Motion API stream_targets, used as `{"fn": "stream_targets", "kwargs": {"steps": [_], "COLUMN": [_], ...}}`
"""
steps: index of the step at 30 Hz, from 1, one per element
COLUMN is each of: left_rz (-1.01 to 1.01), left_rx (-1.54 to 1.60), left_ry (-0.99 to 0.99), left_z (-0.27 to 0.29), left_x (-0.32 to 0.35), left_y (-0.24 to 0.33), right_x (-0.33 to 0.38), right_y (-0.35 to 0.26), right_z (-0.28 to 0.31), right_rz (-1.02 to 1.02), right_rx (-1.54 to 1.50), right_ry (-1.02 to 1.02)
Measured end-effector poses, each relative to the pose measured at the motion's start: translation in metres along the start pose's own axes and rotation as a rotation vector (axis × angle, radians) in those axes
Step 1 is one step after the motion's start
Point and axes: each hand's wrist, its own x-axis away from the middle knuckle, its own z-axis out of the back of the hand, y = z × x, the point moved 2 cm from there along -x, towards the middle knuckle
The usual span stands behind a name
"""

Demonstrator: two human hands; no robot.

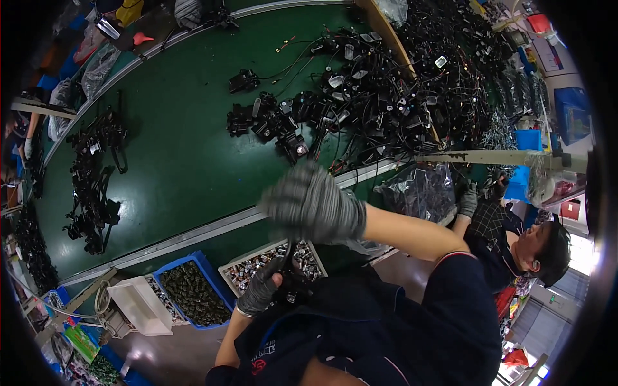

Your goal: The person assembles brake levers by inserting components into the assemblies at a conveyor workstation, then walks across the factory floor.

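My left hand [259, 293], in a grey work glove with the thumb tip bare, is closed around a black part [293, 283] close to my body. A small shiny round spot shows on the part's lower end; its exact kind is unclear. Above it, my right hand [312, 202] in a striped grey glove looks curled into a fist, though motion blurs it. Whatever it may hold is hidden. Something dark and narrow runs between the two hands. Beneath them, a white tray [226, 275] holds many small metallic pieces.
A green conveyor belt [187, 154] with a metal rail carries black cabled assemblies [386, 96], piled right, and more [93, 174] at left. Beside the tray are a blue bin [222, 293] of dark pieces and a white bin [138, 305]. A gloved co-worker [515, 248] is at right.
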Motion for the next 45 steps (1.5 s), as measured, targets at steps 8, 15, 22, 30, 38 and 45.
{"fn": "stream_targets", "kwargs": {"steps": [8,15,22,30,38,45], "left_rz": [-0.201,-0.215,-0.306,-0.273,-0.192,-0.175], "left_rx": [0.09,0.268,0.272,0.252,0.209,0.039], "left_ry": [0.244,0.303,0.324,0.299,0.279,0.253], "left_z": [0.019,0.022,0.026,0.023,0.023,0.018], "left_x": [0.003,0.004,0.002,0.006,0.006,0.003], "left_y": [0.015,0.01,0.002,0.004,0.003,0.007], "right_x": [0.034,-0.023,-0.032,-0.078,-0.068,-0.09], "right_y": [0.153,0.15,0.155,0.153,0.137,0.121], "right_z": [-0.113,-0.091,-0.122,-0.132,-0.172,-0.165], "right_rz": [-0.641,-0.596,-0.745,-0.515,-0.603,-0.598], "right_rx": [0.245,0.152,-0.069,0.182,0.205,-0.113], "right_ry": [-0.341,0.064,-0.464,0.02,-0.386,-0.438]}}
